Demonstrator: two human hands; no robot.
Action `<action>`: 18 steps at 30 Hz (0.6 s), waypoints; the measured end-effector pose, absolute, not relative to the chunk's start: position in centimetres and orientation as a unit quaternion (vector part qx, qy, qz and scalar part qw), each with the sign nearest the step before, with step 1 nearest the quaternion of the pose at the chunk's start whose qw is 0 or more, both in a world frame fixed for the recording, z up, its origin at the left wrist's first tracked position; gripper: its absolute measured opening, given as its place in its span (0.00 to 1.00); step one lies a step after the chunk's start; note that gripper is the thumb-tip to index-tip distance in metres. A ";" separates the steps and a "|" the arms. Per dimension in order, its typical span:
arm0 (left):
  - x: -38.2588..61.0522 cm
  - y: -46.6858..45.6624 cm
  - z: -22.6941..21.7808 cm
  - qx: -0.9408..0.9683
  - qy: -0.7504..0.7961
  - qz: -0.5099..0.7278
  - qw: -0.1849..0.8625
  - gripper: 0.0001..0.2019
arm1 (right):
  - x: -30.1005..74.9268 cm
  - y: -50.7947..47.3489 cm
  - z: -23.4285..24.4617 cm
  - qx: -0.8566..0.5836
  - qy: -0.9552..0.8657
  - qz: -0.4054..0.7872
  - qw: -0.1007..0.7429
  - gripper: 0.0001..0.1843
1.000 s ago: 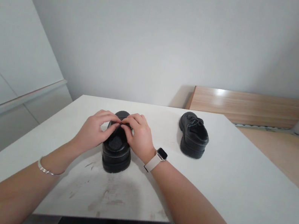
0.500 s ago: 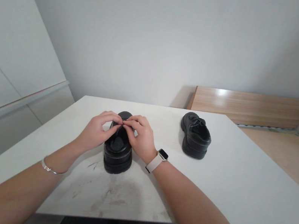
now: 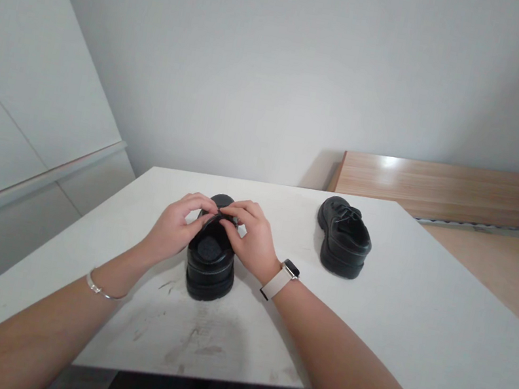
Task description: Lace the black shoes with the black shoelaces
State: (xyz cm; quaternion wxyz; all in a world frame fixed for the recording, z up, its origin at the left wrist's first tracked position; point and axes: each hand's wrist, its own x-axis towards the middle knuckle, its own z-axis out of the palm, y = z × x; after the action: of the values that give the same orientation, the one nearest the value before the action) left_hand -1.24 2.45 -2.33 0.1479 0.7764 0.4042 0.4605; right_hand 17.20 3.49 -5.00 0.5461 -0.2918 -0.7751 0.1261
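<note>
A black lace-up shoe (image 3: 209, 272) stands upright on the white table, its heel toward me. Over its lace area, my left hand (image 3: 179, 224) comes in from the left with thumb and fingers pinched on the black shoelace (image 3: 219, 212). My right hand (image 3: 253, 233) meets it from the right, also pinching the lace. The fingertips of both hands almost touch, and the lace between them is mostly hidden. Farther right, a second black shoe (image 3: 344, 238) sits with its lace tied in a bow, apart from both hands.
The white table (image 3: 397, 324) has dark smudges near its front edge. Behind it rises a grey wall, with a wooden headboard (image 3: 440, 185) and a bed base (image 3: 486, 266) at the right. White cabinet panels (image 3: 28, 116) slope along the left.
The view has shifted slightly, so everything sits a little farther right. My fingers have parted a bit at the lace, the right thumb and fingers spreading somewhat.
</note>
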 end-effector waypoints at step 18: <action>-1.3 3.0 -2.9 0.768 0.412 0.442 0.212 0.11 | 17.2 3.1 -4.5 -0.295 -0.783 0.143 0.529 0.06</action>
State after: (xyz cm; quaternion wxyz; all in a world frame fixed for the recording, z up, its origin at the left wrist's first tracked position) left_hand -1.35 3.01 -2.95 0.2123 0.7676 0.4123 0.4425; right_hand 17.23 3.06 -4.51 0.5286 -0.2954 -0.7829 0.1432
